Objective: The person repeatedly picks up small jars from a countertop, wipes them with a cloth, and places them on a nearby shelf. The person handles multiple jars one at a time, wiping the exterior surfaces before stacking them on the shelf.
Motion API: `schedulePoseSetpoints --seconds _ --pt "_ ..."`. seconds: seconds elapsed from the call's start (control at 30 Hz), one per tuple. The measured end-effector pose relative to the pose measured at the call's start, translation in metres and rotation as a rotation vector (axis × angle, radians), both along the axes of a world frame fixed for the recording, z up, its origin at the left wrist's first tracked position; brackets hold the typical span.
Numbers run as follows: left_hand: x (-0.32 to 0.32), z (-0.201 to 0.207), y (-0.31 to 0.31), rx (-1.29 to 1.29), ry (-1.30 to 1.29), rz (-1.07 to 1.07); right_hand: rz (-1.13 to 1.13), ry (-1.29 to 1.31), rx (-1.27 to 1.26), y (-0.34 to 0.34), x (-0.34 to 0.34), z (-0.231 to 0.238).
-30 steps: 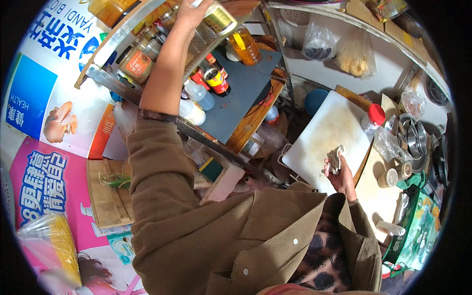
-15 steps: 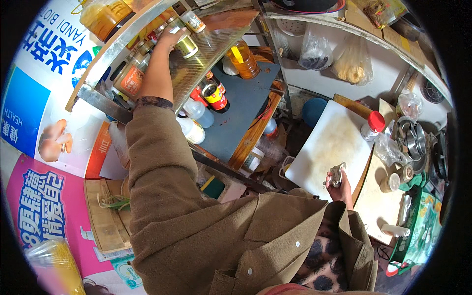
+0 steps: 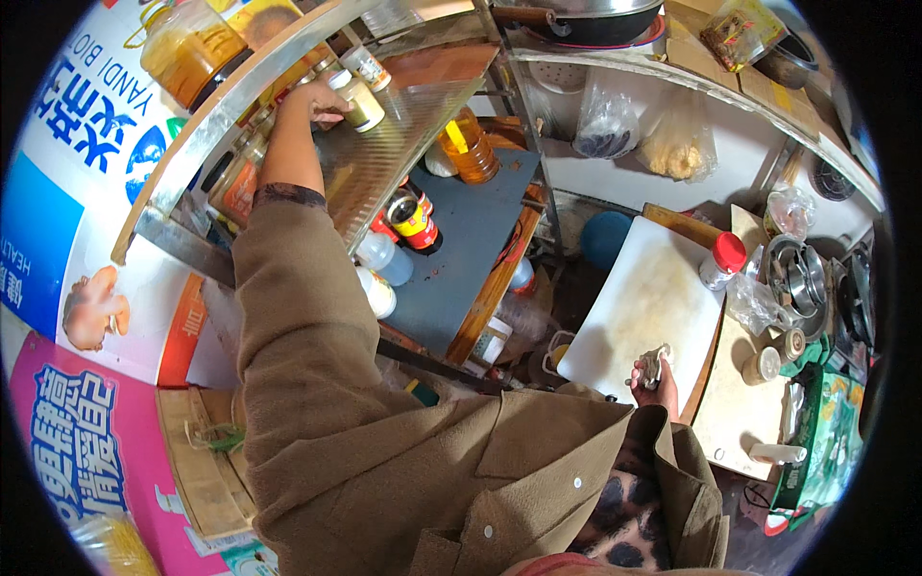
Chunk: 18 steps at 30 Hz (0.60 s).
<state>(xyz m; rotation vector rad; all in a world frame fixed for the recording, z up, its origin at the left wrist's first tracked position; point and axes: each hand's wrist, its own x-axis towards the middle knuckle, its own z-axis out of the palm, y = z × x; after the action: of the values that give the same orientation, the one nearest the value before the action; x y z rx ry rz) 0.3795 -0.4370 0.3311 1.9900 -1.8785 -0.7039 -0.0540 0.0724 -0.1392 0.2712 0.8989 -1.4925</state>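
My left hand [image 3: 315, 104] reaches over the wire shelf [image 3: 360, 178] at the upper left. Its fingers are loosely bent and apart, just beside a small spice jar [image 3: 359, 104] with a pale lid; I cannot tell whether they touch it. Another small jar with a white lid [image 3: 366, 67] stands behind. Close to my left wrist is a larger jar with an orange label [image 3: 233, 187]. My right hand [image 3: 659, 389] is closed around a crumpled greyish cloth [image 3: 653, 366], over the near right part of the white cutting board [image 3: 639, 298].
Below the shelf, a dark surface [image 3: 461, 259] carries a soy-sauce-like bottle [image 3: 413, 223], a jug of amber oil [image 3: 471, 149] and white bottles. A red-lidded jar [image 3: 722, 259] stands on the board's right corner. Farther right are metal bowls [image 3: 799, 274] and small tubs [image 3: 762, 365].
My left hand has drawn slightly back and left from the top of the small jars. The view has shifted a little. My right hand keeps the cloth in nearly the same place.
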Motion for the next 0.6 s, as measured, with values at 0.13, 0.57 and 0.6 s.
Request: schedulePoseSetpoints --seconds 0.13,0.57,0.6 --pt "-0.012 -0.004 -0.029 -0.035 -0.017 0.075 0.001 0.018 -0.041 0.003 -0.005 -0.010" --pt "0.001 -0.068 -0.171 -0.523 -0.278 -0.141 -0.067 0.016 0.007 0.032 -0.013 -0.032" --pt "0.006 -0.077 -0.176 -0.620 -0.390 -0.098 -0.055 -0.004 -0.005 0.033 -0.013 -0.029"
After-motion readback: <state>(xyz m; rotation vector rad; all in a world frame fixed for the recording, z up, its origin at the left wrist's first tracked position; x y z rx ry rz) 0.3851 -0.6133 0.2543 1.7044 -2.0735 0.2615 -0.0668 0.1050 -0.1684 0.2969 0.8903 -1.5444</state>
